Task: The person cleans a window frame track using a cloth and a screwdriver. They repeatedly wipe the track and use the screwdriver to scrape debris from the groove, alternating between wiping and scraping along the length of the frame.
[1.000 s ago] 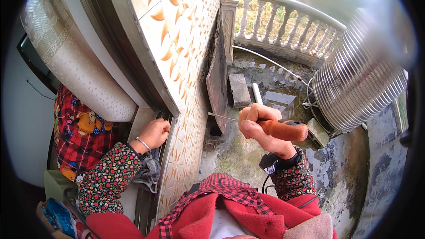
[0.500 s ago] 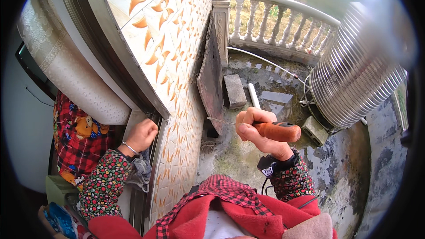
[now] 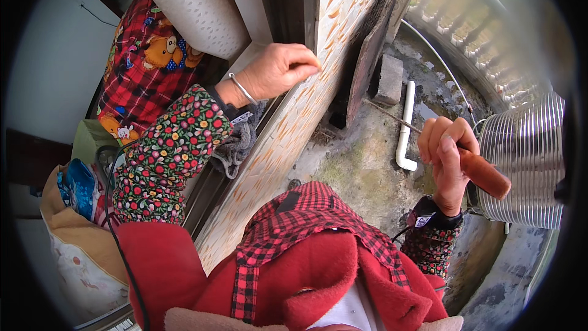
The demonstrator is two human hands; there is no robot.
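Observation:
My right hand [image 3: 448,158] is wrapped round the orange-brown handle of a screwdriver [image 3: 488,176], whose thin metal shaft points up and to the left over the concrete floor. My left hand [image 3: 272,72] is raised beside the edge of the patterned tiled wall [image 3: 300,132], near the dark window frame [image 3: 294,0]. Its fingers are pinched together; anything between them is too small to make out. Below that wrist, a grey cloth [image 3: 237,147] hangs over the sill.
Against the wall leans a dark board [image 3: 367,55], with a concrete block [image 3: 390,79] and a bent white pipe [image 3: 406,125] beside it. A ribbed metal tank [image 3: 523,159] stands right, before a balustrade [image 3: 459,24]. Indoors lie a red plaid cover [image 3: 138,79] and a green box [image 3: 92,146].
The view has turned, shifting the scene. My left hand has come away from the window frame and reached across to the wall's edge. The screwdriver is still in my right hand, farther from the wall.

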